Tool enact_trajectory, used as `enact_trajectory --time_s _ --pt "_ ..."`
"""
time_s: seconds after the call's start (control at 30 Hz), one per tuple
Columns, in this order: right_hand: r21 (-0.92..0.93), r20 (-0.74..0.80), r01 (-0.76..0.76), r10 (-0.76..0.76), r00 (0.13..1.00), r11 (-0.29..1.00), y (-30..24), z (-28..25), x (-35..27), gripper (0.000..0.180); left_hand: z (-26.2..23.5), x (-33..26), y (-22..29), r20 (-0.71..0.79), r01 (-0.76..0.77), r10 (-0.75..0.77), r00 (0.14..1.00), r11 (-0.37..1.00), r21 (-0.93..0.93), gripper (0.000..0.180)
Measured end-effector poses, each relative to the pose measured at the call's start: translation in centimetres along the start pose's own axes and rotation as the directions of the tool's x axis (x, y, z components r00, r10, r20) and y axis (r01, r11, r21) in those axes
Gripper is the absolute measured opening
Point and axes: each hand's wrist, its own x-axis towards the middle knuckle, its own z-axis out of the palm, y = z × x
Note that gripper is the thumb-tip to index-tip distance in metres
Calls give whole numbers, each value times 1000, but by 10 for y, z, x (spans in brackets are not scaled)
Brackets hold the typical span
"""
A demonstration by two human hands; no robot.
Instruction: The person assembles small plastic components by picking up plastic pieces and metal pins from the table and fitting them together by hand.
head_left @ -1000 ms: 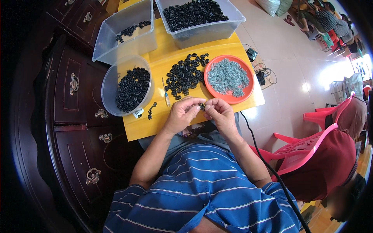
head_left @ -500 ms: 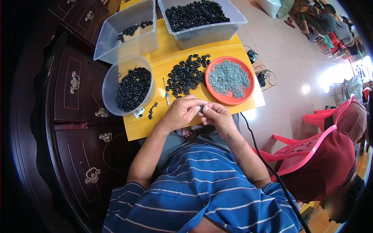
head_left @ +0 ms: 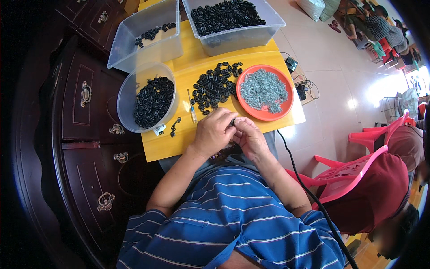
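Over the near edge of the yellow table (head_left: pixel 168 150), my left hand (head_left: pixel 214 131) and my right hand (head_left: pixel 251 136) meet. Between their fingertips they pinch a small black plastic part (head_left: pixel 232 122), mostly covered by the fingers. Just beyond lies a loose pile of black oval parts with holes (head_left: pixel 215 87). Right of the pile, an orange-red plate (head_left: pixel 291 99) holds many small silvery metal pieces (head_left: pixel 263 89). A thin screwdriver (head_left: pixel 193 113) with a blue and clear handle rests left of my hands, near a few joined black pieces (head_left: pixel 176 127).
A round clear tub (head_left: pixel 124 110) of black parts stands at the table's left. Behind are two clear bins, one sparsely filled (head_left: pixel 121 49) and one heaped (head_left: pixel 237 45). A dark wooden cabinet (head_left: pixel 85 179) flanks the left. A black cable (head_left: pixel 298 179) and pink chair (head_left: pixel 349 177) with a seated person are right.
My left hand has rolled over so its back faces up more, hiding more of the black part. My right fingers have curled in closer. The table items stay put.
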Motion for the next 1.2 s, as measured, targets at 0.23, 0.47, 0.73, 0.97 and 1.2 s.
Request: enact_trajectory --time_s 0.23,0.47,0.73,0.97,1.2 --pt "-12 -24 8 -9 1000 1000 0 0 1 7 3 0 -4 -3 46 -46 999 996 -74 34" --pt "-40 -6 31 -31 999 999 0 -1 2 7 1 0 -7 -35 -6 6 999 1000 -23 27" --pt "-38 -4 15 -15 1000 999 -5 6 1 7 -2 3 -11 -42 -56 55 998 998 -14 24" --pt "-62 -36 60 -62 997 996 0 8 3 7 -3 3 -12 -77 -57 48 996 991 -117 29" --pt "-57 -87 66 -71 994 996 1 11 3 9 -12 4 -12 27 76 -72 997 976 -202 30"
